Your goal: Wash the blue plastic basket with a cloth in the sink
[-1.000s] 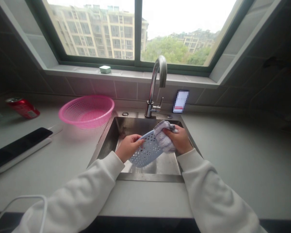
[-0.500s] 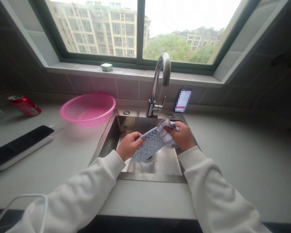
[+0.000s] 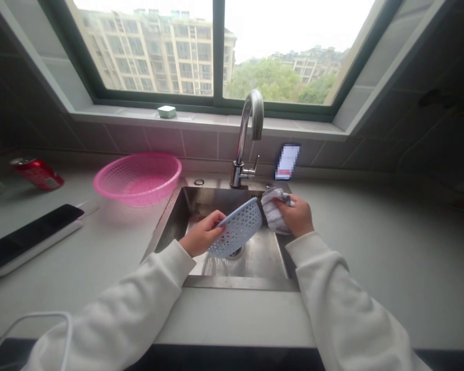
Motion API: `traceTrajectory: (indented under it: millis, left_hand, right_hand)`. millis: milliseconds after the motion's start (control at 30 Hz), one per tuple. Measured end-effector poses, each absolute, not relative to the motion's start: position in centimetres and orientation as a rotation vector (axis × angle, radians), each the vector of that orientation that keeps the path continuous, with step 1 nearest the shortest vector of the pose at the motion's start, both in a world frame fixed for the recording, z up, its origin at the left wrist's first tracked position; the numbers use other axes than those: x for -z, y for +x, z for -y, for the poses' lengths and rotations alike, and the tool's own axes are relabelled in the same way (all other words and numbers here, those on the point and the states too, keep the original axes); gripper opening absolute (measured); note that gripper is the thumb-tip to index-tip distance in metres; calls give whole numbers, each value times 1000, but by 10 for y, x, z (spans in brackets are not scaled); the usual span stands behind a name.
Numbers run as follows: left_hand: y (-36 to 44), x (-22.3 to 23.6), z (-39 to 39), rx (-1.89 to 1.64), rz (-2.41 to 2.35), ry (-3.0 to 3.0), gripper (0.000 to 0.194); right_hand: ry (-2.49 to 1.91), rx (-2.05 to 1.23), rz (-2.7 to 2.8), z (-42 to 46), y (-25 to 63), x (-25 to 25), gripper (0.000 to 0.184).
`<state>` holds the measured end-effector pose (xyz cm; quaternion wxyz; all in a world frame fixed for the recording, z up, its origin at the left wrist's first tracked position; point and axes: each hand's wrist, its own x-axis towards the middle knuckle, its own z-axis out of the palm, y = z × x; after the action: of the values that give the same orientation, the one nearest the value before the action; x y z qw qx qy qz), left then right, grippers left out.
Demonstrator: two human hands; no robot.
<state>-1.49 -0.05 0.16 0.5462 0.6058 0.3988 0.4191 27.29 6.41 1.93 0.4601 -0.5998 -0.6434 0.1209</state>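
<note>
Over the steel sink (image 3: 239,282), my left hand (image 3: 203,234) grips the rim of a light blue plastic basket (image 3: 239,229) with holes through its wall. The basket is tilted, its rim slanting up to the right. My right hand (image 3: 297,215) is closed round a bunched grey-and-white cloth (image 3: 274,211), just right of the basket with a small gap between them. Part of the cloth is hidden by the fingers. Below the basket, the drain (image 3: 236,252) shows at the sink bottom.
Behind the sink rises a curved faucet (image 3: 251,123). A pink basket (image 3: 137,180), a red can (image 3: 38,174) and a black device (image 3: 33,234) lie on the left counter. A phone (image 3: 288,162) leans on the back wall; a small green box (image 3: 167,112) sits on the sill.
My right hand and the cloth have come off the basket's right end and moved a little to the right. My left hand still grips the basket. The view has shifted slightly.
</note>
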Motion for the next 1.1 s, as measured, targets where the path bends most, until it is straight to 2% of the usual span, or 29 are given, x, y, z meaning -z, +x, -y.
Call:
traceTrajectory:
  millis: [267, 433, 600, 767, 933, 1100]
  left_hand:
    - [-22, -5, 0, -873, -846, 1312, 36]
    - [-14, -9, 1, -950, -1003, 1223, 56]
    - [-10, -14, 3, -903, -1027, 1393, 34]
    - [-17, -14, 3, -854, -1038, 1416, 16]
    - [-15, -5, -1, -875, -1131, 1383, 18]
    - [-7, -2, 0, -954, -1205, 1386, 26]
  right_hand:
    - [-1467, -407, 1401, -65, 282, -19, 40]
    - [-1381, -426, 1582, -48, 257, -29, 31]
    - [-1253, -393, 1723, -36, 241, -33, 25]
    - [-1319, -361, 1655, -44, 254, -32, 23]
    - [-1306, -365, 1601, -37, 249, -35, 26]
    - [-1084, -419, 1899, -26, 220, -29, 25]
